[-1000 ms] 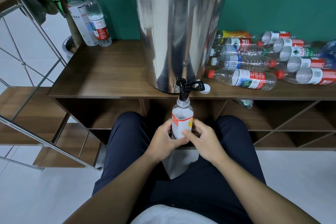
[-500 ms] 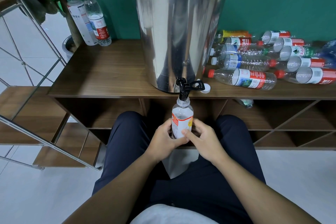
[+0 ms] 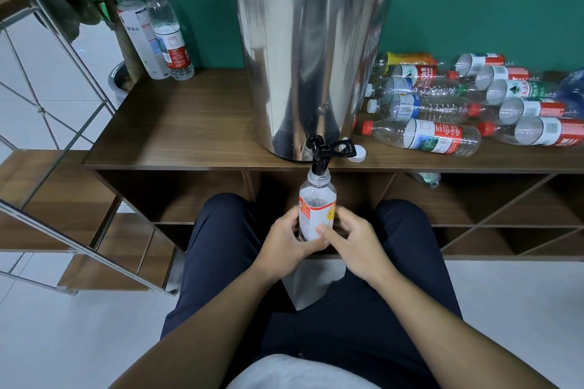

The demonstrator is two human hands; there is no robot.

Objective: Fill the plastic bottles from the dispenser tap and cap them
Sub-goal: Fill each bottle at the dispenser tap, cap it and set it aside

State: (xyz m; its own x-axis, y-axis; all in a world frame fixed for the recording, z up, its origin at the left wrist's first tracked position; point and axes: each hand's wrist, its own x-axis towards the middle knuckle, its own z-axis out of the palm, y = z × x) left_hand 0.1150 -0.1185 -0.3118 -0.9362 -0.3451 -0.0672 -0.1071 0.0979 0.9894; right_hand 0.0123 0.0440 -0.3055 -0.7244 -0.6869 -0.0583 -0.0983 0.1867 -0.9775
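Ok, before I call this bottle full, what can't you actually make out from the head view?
- Bottle base and lower level: covered by the left hand and right hand.
- Water stream at the tap: too small to tell.
- Dispenser top: cut off by the upper edge.
- Far-right bottles: cut off by the right edge, blurred.

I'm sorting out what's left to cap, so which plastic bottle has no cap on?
The small orange-labelled clear plastic bottle held by both hands under the black dispenser tap; its neck is open.
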